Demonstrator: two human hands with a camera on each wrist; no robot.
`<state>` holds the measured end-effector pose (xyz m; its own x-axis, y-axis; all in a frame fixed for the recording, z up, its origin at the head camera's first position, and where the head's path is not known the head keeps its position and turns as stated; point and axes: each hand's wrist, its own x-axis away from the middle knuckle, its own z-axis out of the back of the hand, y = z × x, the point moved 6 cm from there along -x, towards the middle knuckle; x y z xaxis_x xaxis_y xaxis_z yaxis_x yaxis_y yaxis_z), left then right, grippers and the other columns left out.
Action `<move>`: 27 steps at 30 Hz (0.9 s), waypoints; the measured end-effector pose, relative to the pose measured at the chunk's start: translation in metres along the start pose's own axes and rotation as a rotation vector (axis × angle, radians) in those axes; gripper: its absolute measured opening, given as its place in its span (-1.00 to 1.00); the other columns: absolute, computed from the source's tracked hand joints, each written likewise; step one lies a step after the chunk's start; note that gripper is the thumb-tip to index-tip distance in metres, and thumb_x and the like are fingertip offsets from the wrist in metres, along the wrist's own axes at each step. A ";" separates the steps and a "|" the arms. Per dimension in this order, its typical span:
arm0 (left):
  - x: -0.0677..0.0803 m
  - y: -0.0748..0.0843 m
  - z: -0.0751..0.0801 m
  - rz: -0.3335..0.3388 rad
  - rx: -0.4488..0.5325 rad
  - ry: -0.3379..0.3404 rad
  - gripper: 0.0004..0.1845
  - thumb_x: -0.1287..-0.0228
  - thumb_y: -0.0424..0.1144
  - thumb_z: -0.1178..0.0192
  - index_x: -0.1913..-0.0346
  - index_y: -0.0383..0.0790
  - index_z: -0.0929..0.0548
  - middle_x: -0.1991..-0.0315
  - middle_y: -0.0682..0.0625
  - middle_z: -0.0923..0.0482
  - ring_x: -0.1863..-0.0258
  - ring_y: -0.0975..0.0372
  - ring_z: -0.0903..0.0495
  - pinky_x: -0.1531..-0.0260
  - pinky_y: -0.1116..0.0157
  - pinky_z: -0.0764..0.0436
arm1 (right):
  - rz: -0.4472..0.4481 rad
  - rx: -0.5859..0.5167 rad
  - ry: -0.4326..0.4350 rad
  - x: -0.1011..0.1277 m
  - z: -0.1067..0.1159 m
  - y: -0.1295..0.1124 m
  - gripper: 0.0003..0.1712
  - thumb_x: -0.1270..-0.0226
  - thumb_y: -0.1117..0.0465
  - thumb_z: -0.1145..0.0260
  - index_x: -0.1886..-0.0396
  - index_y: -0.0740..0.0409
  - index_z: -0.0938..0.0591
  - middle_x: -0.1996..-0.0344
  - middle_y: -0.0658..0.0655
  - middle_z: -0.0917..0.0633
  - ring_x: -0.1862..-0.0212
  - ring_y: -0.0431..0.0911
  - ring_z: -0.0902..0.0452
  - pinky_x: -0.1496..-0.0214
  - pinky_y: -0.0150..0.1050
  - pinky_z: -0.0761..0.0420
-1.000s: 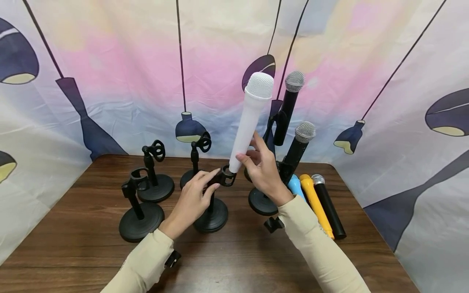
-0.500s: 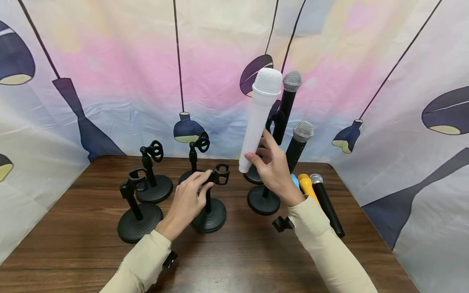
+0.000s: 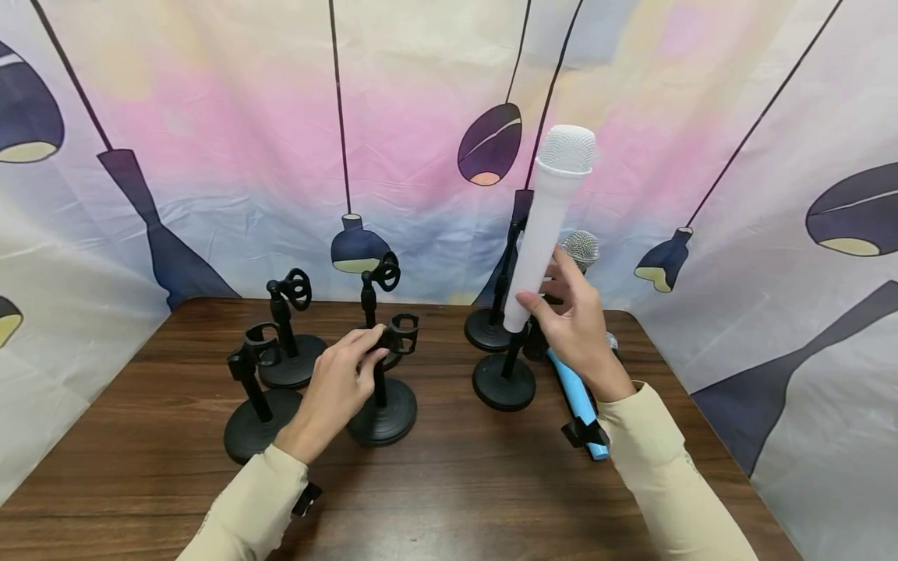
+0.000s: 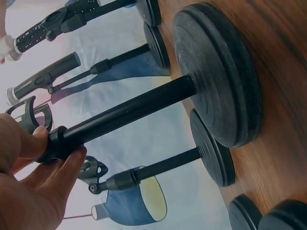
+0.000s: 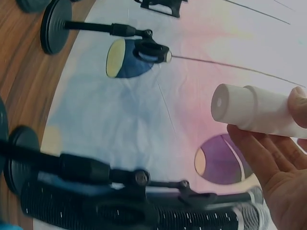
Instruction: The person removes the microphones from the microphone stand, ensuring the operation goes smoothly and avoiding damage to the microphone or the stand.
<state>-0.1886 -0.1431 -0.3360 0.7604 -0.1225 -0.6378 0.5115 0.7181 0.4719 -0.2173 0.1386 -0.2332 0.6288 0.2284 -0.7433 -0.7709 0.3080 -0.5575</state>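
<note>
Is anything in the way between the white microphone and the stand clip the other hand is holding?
Nothing visible blocks it. The white microphone is raised in the right hand, and open air lies between its bottom end and the clip held by the left hand.

Matt white plastic microphone [image 3: 543, 226] with mesh head, matt black stand [image 3: 382, 389], smooth dark wood-grain table [image 3: 449, 483], wrinkled cloth backdrop [image 3: 231, 132].

white microphone [image 3: 543, 226] carried right — off the stand [image 3: 382, 386], stand drawn leftward
</note>
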 end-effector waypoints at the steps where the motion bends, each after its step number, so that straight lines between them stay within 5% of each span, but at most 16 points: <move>1: 0.000 -0.001 0.001 0.001 -0.001 -0.001 -0.58 -0.39 -0.42 -0.28 -0.28 -0.38 -0.59 -0.05 -0.21 -0.66 0.40 0.15 -0.66 0.49 0.21 -0.50 | -0.005 0.007 0.006 0.001 0.004 0.001 -0.15 -0.30 0.53 -0.37 -0.55 0.26 -0.28 -0.04 0.38 -0.62 0.06 0.12 -0.69 0.01 -0.34 -0.65; 12: 0.005 -0.009 0.013 0.031 -0.024 0.000 -0.58 -0.42 -0.42 -0.25 -0.30 -0.39 -0.58 -0.06 -0.22 -0.65 0.39 0.16 -0.62 0.48 0.20 -0.49 | -0.012 0.037 0.087 0.010 0.047 0.009 -0.13 -0.24 0.64 -0.34 -0.53 0.20 -0.34 0.00 0.38 -0.64 0.11 -0.29 -0.67 0.12 -0.45 -0.65; 20: 0.008 -0.014 0.021 0.033 -0.042 0.019 -0.58 -0.39 -0.47 -0.26 -0.28 -0.43 -0.58 -0.03 -0.25 -0.65 0.44 0.15 -0.59 0.48 0.19 -0.46 | -0.033 0.069 0.175 0.019 0.074 0.013 -0.18 -0.19 0.69 -0.33 -0.47 0.25 -0.42 -0.01 -0.08 -0.63 0.15 -0.28 -0.67 0.10 -0.48 -0.64; 27: 0.009 -0.019 0.027 0.023 -0.046 0.034 -0.58 -0.39 -0.47 -0.26 -0.28 -0.45 -0.58 -0.04 -0.26 -0.65 0.44 0.16 -0.59 0.49 0.21 -0.45 | -0.087 0.142 0.186 0.030 0.092 0.024 -0.17 -0.17 0.67 -0.37 -0.45 0.24 -0.44 0.02 -0.19 -0.63 0.17 -0.33 -0.66 0.12 -0.53 -0.61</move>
<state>-0.1808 -0.1763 -0.3343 0.7577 -0.0827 -0.6474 0.4743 0.7512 0.4591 -0.2075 0.2379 -0.2347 0.6528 0.0255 -0.7571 -0.6843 0.4485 -0.5750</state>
